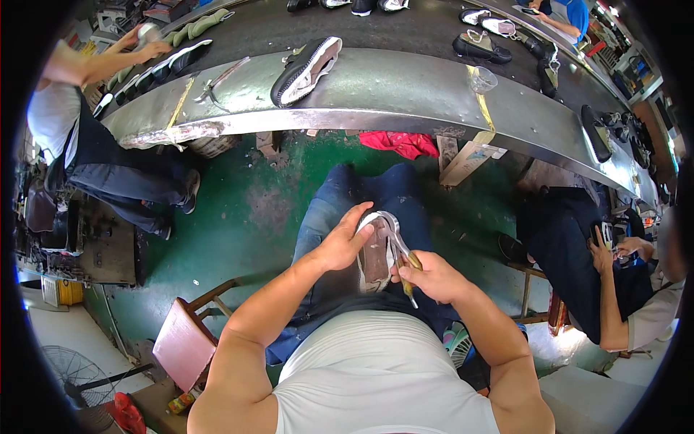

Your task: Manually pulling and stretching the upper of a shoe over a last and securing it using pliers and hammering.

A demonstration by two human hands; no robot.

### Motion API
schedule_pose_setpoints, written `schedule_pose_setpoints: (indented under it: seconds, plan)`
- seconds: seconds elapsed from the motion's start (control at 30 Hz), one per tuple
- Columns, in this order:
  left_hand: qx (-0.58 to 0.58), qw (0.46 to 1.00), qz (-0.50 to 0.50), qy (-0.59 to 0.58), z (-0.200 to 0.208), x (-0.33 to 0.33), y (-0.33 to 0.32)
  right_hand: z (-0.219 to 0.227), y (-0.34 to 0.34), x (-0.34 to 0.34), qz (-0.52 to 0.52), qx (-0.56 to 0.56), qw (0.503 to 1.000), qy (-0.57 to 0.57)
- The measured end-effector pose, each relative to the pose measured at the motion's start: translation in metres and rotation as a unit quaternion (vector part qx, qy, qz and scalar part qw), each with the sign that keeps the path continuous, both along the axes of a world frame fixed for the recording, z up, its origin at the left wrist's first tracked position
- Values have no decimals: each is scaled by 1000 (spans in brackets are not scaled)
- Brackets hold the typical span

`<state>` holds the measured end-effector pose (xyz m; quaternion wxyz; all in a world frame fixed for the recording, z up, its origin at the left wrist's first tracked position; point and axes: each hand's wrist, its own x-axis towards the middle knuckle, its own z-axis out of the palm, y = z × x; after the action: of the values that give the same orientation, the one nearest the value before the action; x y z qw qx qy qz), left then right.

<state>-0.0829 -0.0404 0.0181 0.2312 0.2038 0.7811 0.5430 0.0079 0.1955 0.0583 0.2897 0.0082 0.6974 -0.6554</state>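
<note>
On my lap rests a shoe point(375, 260), its brown and white bottom side turned up toward me. My left hand point(341, 244) grips it from the left, with the thumb lying on the toe end. In my right hand point(432, 278) are lasting pincers point(395, 233) with curved metal arms and yellowish handles. Their metal end reaches up over the right edge of the toe. The exact spot where the jaws meet the shoe is too small to tell.
Ahead runs a metal-edged bench point(238, 98) bearing a dark shoe point(307, 71), a hammer-like metal tool point(218, 87) and a clear plastic cup point(482, 79). Co-workers sit or stand left, right and far right. A red cloth point(400, 144) lies beneath the bench; a stool point(186, 343) stands left.
</note>
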Motion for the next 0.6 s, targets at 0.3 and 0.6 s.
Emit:
schedule_pose_setpoints:
  seconds: [0.3, 0.6]
  plan:
    - [94, 992, 74, -36, -44, -5, -7, -54, -18, -3, -4, 238, 949, 204]
    - [218, 946, 126, -204, -10, 15, -1, 6, -19, 13, 105, 441, 873, 180]
